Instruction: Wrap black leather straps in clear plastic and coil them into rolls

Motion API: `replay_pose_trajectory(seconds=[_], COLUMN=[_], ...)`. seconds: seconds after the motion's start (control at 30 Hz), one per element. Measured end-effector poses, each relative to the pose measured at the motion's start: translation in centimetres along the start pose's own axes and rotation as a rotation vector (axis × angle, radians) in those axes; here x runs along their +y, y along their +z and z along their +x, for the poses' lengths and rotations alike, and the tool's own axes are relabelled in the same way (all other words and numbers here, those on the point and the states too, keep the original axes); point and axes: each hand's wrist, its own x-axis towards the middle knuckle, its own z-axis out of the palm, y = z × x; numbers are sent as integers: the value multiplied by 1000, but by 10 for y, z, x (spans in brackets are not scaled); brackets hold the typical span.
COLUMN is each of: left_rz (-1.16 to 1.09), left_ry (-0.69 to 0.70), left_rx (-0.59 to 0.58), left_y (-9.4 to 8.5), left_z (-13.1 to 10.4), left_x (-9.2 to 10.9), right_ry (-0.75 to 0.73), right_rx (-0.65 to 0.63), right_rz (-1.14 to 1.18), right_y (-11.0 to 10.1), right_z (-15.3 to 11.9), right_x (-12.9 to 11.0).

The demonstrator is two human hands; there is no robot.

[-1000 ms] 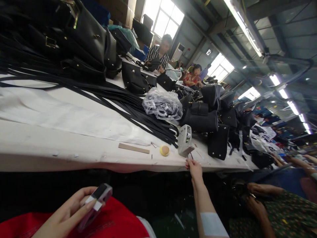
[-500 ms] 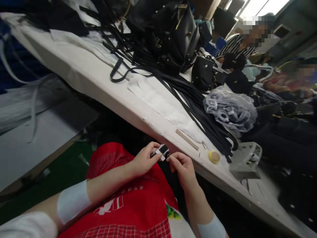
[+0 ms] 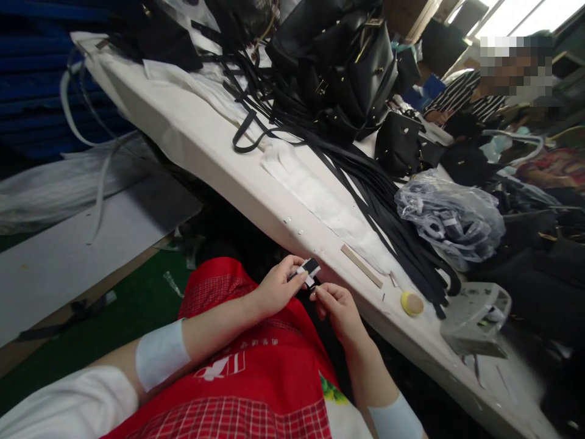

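Both hands now meet over my red apron (image 3: 256, 390), just short of the worktop (image 3: 219, 158) edge; a second ago my right hand (image 3: 340, 312) was out at that edge. My left hand (image 3: 274, 286) grip pinches the small black-and-white piece (image 3: 309, 270). The right fingertips, closed, touch its lower end, so I judge the work two-handed now.

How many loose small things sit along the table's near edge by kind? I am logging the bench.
Flat tan strip: 1
Round yellow puck: 1
Grey plastic holder: 1
Clear bag of grey parts: 1
Total: 4
Off the table, the left hand and right hand hold one small black-and-white piece.
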Motion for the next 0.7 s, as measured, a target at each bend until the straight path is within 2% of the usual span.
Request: replay_pose_trajectory(seconds=[0.2,0.5,0.7], left_rz=[28,112,381], left_ry=[-51,-7,73], left_rx=[-9,-25,72], left_y=[3,4,5], left_z=[2,-7,-10], left_x=[-5,-2,3], right_ry=[-79,-18,1], right_rx=[-12,14,12], right_rz=[109,-91,-94], right_y=[-3,6,10], right_z=[-2,4,4], right_x=[-3,-3,-9])
